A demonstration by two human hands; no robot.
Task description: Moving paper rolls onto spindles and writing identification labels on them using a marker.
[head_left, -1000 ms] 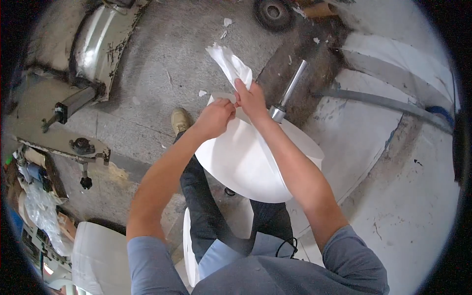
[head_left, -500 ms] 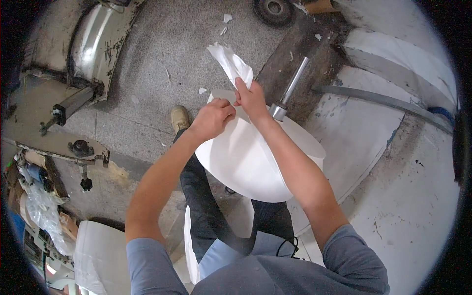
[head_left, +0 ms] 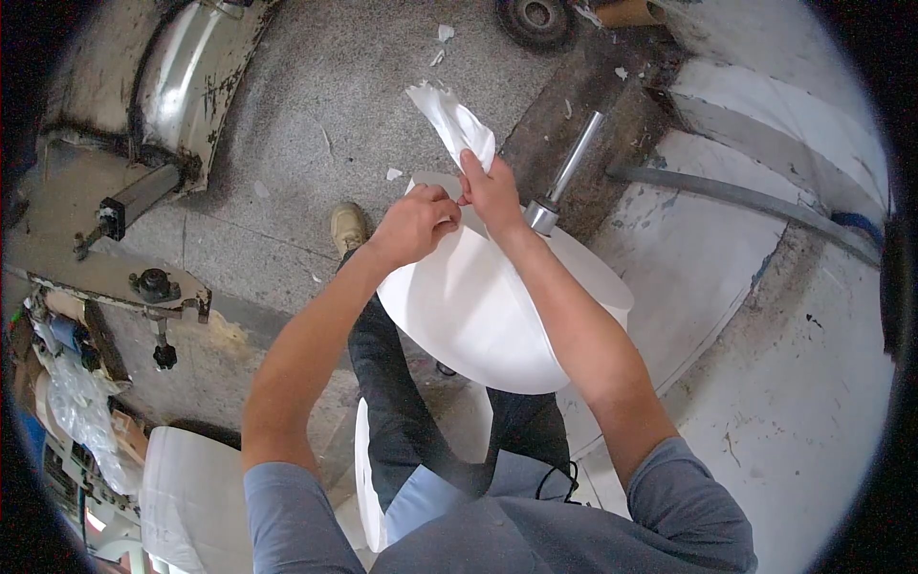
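Note:
A large white paper roll (head_left: 478, 311) lies in front of my legs, and a shiny metal shaft (head_left: 577, 153) sticks out of its far right end. Crumpled white paper (head_left: 453, 122) is gripped in my right hand (head_left: 491, 199), its ragged end pointing up and away from the roll. My left hand (head_left: 419, 225) is closed with curled fingers at the roll's far left edge, pinching the outer paper there. The two hands nearly touch, and the left fingertips are partly hidden.
Scraps of paper (head_left: 394, 174) lie on the speckled floor. Worn machine parts (head_left: 153, 201) stand at left, near another white roll (head_left: 191, 497). A black wheel (head_left: 535, 21) is at the far side. A grey bar (head_left: 746, 193) crosses the pale surface at right.
Almost nothing differs. The left hand has shifted very slightly along the roll's edge, and the crumpled paper in my right hand has moved a touch to the right.

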